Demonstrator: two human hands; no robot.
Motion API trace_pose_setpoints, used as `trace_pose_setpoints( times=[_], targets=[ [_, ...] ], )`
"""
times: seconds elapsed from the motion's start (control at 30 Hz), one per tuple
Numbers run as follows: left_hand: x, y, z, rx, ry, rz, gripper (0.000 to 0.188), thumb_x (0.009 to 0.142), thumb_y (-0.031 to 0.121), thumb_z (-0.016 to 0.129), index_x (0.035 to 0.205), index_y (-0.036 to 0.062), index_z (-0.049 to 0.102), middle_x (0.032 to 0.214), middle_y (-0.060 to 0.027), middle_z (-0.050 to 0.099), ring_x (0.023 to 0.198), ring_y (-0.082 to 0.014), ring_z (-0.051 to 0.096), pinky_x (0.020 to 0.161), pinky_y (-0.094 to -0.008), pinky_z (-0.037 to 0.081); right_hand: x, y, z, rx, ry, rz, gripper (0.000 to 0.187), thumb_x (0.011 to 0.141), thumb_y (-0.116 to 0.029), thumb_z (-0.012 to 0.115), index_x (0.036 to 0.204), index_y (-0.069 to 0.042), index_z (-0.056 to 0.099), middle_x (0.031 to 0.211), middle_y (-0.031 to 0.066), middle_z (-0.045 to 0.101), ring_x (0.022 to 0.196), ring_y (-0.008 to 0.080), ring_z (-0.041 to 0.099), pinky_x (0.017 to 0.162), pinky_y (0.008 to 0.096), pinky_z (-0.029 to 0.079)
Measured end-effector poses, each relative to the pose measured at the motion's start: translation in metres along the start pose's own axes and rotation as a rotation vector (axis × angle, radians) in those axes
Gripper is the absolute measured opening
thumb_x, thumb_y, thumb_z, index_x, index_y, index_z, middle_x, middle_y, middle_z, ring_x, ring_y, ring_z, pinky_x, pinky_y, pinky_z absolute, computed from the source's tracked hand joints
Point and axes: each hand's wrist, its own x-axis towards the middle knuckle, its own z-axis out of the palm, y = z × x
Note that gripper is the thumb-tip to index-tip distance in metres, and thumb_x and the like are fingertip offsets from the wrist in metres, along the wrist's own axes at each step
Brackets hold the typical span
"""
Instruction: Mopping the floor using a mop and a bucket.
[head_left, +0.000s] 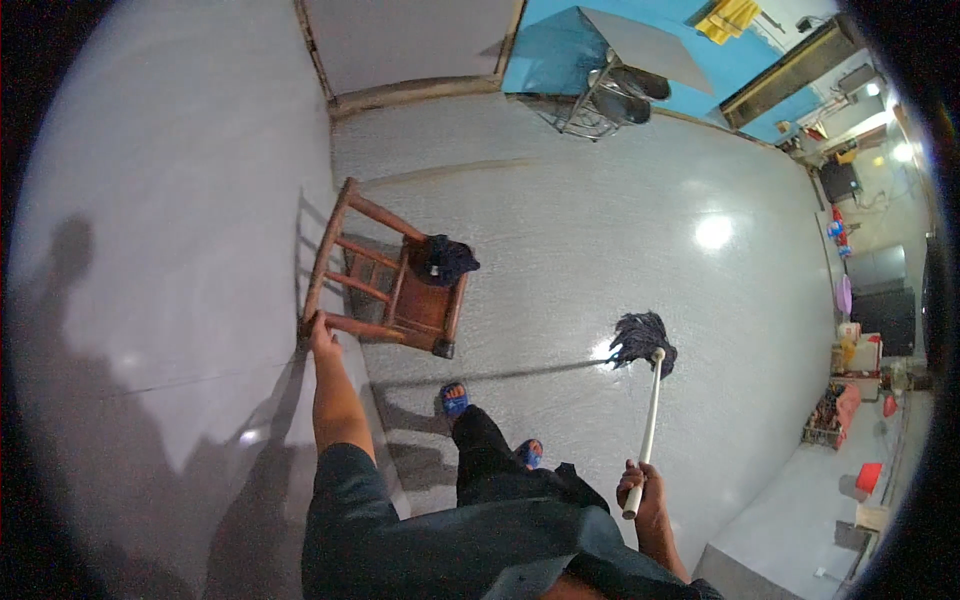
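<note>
Mop in the right hand, one chair at the left

At far left stands one pale grey wall. Next comes the left hand, its fingers narrowly closed on a corner of the chair's back, just beside that wall. The chair is brown and wooden, with one dark cloth bunched at the edge of its seat. Two feet follow, in two blue patterned slippers. Farther off, metal-framed seating with dark pads stands by one blue wall; whether it is one chair or two, I cannot tell. Then the one mop: its single dark, stringy mop head rests on the grey floor, well apart from the chair, and one white handle runs to the right hand, wrapped around it near the end. Beyond hangs one yellow cloth; farthest right, one bright red object.
</note>
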Motion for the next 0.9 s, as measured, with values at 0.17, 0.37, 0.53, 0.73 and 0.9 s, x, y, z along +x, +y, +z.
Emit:
trace_pose_setpoints(
  times=[0.17,0.37,0.53,0.73,0.9],
  targets=[
    [-0.064,-0.045,0.075,-0.071,0.017,0.0,0.057,0.075,0.041,0.07,0.12,0.0133,0.05,0.116,-0.0009,0.051,0.109,-0.0163,0.044,0.095,-0.0374,0.028,-0.005,-0.003,-0.014,0.024,-0.027,-0.033,0.02,0.087,-0.021,0.044,0.09,-0.003,0.052,0.058,-0.004,0.046,0.049,0.0078,0.046,0.048,0.0247,0.041],
    [-0.134,-0.115,0.041,-0.245,0.037,0.112,0.059,0.076,0.034,0.071,0.124,0.0081,0.048,0.13,-0.0067,0.044,0.119,-0.0234,0.04,0.099,-0.0432,0.03,-0.011,-0.024,0.002,0.047,-0.138,0.107,0.02,0.086,-0.02,0.048,0.096,-0.002,0.049,0.06,-0.002,0.046,0.049,0.0111,0.043,0.049,0.0268,0.04],
    [-0.245,-0.15,0.066,-0.306,0.13,-0.145,0.062,0.082,0.035,0.064,0.131,0.0056,0.04,0.13,-0.0098,0.043,0.119,-0.0264,0.04,0.098,-0.039,0.034,-0.034,-0.056,0.005,-0.072,-0.074,0.117,0.02,0.087,-0.018,0.044,0.095,0.0,0.047,0.061,-0.0009,0.047,0.053,0.0118,0.047,0.055,0.0272,0.044],
    [-0.287,-0.248,-0.074,-0.546,0.103,-0.05,0.051,0.089,0.027,0.054,0.13,0.002,0.037,0.129,-0.0155,0.04,0.117,-0.0261,0.04,0.093,-0.0396,0.039,-0.044,-0.078,-0.014,-0.101,-0.063,0.172,0.019,0.089,-0.016,0.043,0.096,0.001,0.046,0.062,-0.0011,0.048,0.053,0.0111,0.048,0.054,0.0267,0.046],
    [-0.321,-0.312,-0.192,-0.783,0.325,-0.299,0.055,0.089,0.029,0.053,0.134,0.0053,0.032,0.133,-0.0156,0.035,0.118,-0.0315,0.039,0.096,-0.0401,0.037,-0.047,-0.094,-0.031,-0.181,-0.147,0.103,0.025,0.091,-0.02,0.042,0.096,0.003,0.044,0.067,0.0017,0.051,0.055,0.0123,0.05,0.052,0.0256,0.047]
  ],
)
